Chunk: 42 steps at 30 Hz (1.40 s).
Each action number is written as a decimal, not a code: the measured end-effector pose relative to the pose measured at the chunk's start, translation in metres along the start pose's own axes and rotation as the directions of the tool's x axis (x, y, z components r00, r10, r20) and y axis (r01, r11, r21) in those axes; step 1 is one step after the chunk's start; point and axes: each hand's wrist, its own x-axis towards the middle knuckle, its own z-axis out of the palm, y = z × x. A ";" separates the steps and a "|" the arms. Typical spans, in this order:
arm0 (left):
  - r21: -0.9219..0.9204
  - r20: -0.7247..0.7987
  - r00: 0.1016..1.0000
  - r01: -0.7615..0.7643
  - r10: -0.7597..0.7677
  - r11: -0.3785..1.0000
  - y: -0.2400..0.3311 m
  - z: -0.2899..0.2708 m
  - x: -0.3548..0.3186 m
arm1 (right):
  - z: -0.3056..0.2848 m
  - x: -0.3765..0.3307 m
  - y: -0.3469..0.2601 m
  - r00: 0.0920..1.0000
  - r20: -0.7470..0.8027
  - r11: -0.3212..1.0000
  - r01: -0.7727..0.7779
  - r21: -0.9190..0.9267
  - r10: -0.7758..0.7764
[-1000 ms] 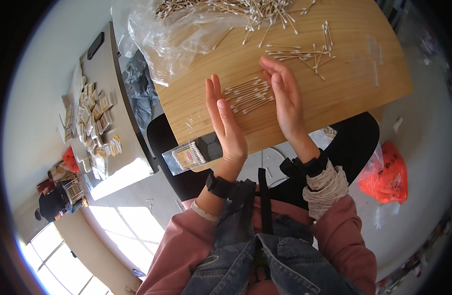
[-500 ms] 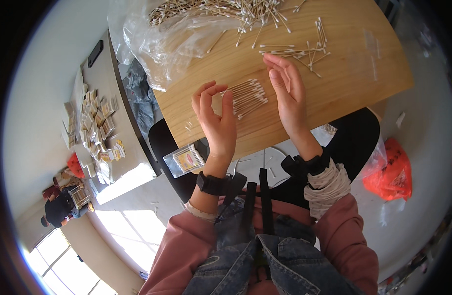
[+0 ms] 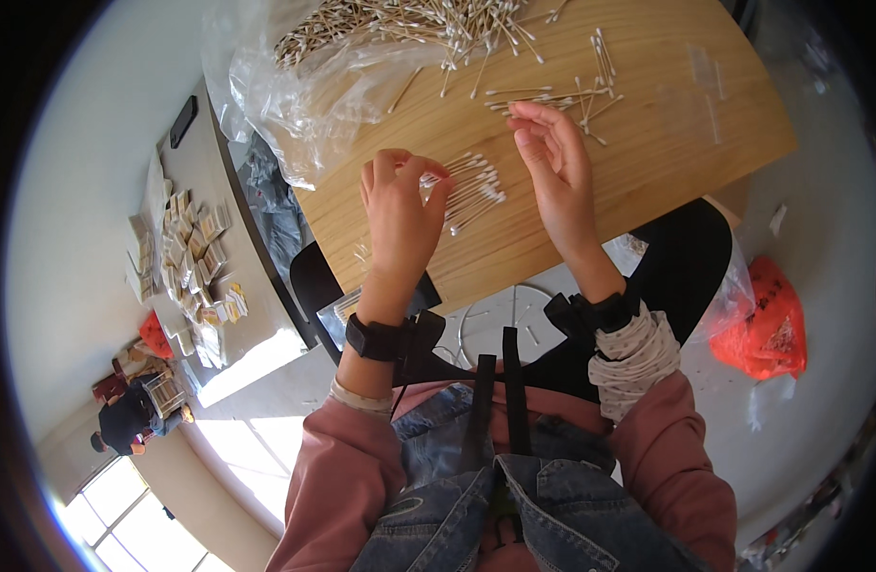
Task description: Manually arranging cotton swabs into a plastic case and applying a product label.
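Observation:
A tidy row of wooden-stick cotton swabs [image 3: 474, 198] with white tips lies side by side on the wooden table [image 3: 648, 181]. Over its left end is my left hand [image 3: 400, 210], thumb and index fingertip pressed together; whatever they pinch is too small to make out. Just right of the row my right hand [image 3: 560, 176] is raised, fingers lightly bent and apart, holding nothing. Beyond its fingertips lie several loose swabs [image 3: 595, 100]. At the table's far side a large heap of swabs [image 3: 381, 29] rests by a clear plastic bag [image 3: 285, 110].
A clear packet [image 3: 335, 313] is partly hidden beneath my left wrist. On the side table [image 3: 257, 296] to the left lie many small packs [image 3: 185, 248] and a black phone [image 3: 183, 122]. A red bag [image 3: 767, 324] sits at the right. A person [image 3: 128, 415] is far left.
My left hand has turned slightly and shifted a little left, its fingertips now together over the row. Its wrist now covers most of the packet. My right hand stays nearly in place.

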 end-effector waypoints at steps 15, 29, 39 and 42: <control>0.161 0.137 0.986 -0.119 0.097 0.980 0.001 0.000 0.006 | 0.003 -0.001 0.002 1.000 -0.009 1.000 -0.001 -0.022 0.001; -0.193 -0.041 0.984 -0.177 0.172 0.965 0.031 -0.018 0.004 | -0.049 -0.007 -0.099 1.000 0.020 0.980 0.025 -0.196 -0.022; -0.097 -0.008 0.994 -0.112 0.111 0.989 0.005 0.007 -0.022 | -0.303 -0.169 -0.145 0.825 -0.561 0.385 -0.540 -0.749 0.065; -0.107 0.021 0.997 -0.071 0.074 0.992 0.002 0.007 -0.019 | -0.312 -0.176 -0.127 0.864 -0.501 0.184 -0.500 -0.846 0.045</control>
